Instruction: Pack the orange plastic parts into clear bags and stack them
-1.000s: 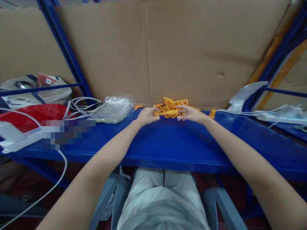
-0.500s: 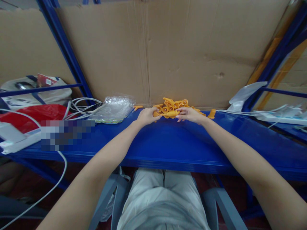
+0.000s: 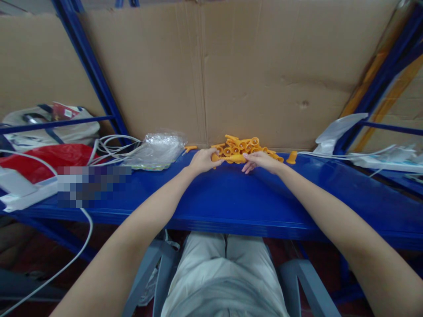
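Several orange plastic parts with round cup ends lie in a pile at the back of the blue table, against cardboard. In front of the pile, an orange piece spans between my two hands. My left hand is closed round its left end. At its right end, my right hand pinches it between thumb and forefinger, with the other fingers loosely curled below. A lone orange cup-shaped part stands right of the pile. Another orange part lies left of my left hand.
Clear plastic bags and white cables lie on the left, near a red bag and a white power strip. Blue posts rise at both sides. Another white strip lies far right.
My right hand has shifted slightly, its thumb and forefinger now over the orange piece and its other fingers lower. My left hand has hardly moved.
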Demonstrator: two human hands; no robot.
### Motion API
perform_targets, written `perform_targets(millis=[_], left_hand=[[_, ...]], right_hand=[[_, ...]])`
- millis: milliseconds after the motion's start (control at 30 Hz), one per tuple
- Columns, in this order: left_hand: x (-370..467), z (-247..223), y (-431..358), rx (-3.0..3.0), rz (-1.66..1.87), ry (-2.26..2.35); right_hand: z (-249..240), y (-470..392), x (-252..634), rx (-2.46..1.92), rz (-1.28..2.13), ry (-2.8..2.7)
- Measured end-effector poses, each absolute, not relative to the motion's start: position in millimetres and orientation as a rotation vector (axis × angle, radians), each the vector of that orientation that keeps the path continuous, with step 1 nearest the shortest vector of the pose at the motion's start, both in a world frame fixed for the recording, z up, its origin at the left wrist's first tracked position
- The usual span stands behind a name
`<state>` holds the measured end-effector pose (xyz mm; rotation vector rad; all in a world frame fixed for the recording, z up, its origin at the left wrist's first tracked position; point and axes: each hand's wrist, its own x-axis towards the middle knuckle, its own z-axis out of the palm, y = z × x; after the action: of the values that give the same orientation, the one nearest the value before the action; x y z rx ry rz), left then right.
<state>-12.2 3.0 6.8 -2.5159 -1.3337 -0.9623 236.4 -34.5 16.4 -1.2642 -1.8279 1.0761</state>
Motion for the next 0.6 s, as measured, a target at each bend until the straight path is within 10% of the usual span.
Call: perform_targets(millis=[600], left_hand=[[-13.1, 9.3, 2.1, -2.555, -0.999, -1.381]], right_hand=[[18.2, -30.0, 240.9, -1.240, 0.966, -1.814]])
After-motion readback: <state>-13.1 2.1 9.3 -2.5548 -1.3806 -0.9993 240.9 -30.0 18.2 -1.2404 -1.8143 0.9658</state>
